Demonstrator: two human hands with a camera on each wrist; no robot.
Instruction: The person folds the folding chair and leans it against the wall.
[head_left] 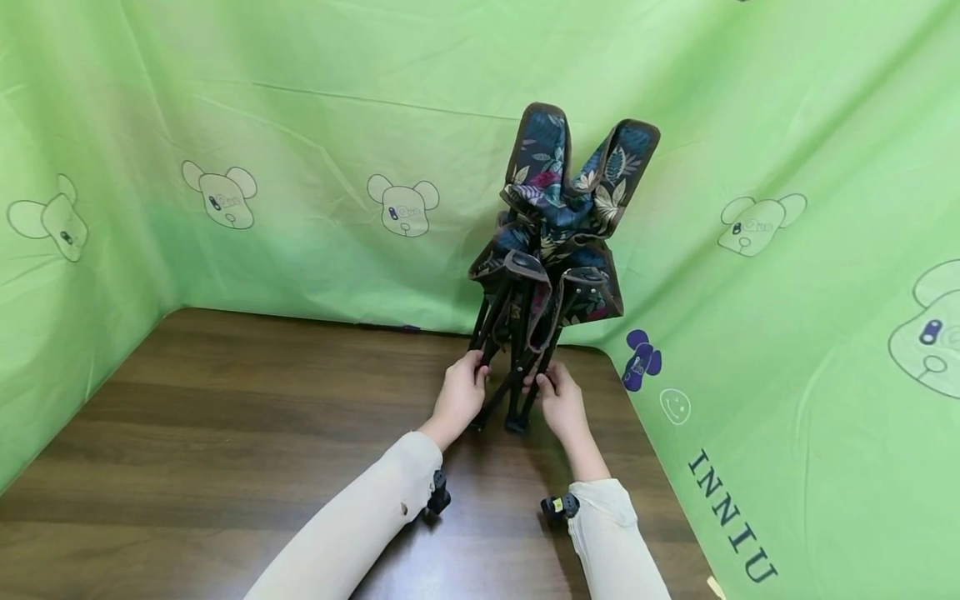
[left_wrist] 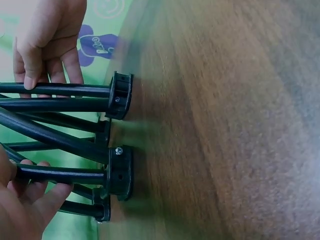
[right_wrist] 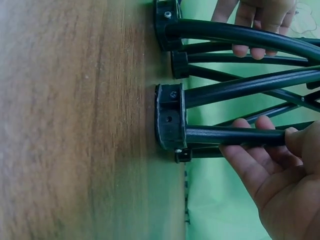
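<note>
Folded camp chair [head_left: 558, 242]: stood upright on far table [head_left: 225, 433], between left hand [head_left: 459, 396] and right hand [head_left: 561, 402], each curled round a black leg.

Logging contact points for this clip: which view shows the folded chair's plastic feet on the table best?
The right wrist view: a black foot fills the frame, pressed against the wooden table, screws visible. The left wrist view shows the feet similarly but slightly blurred. The head view shows the whole chair, its feet small between both hands.
</note>
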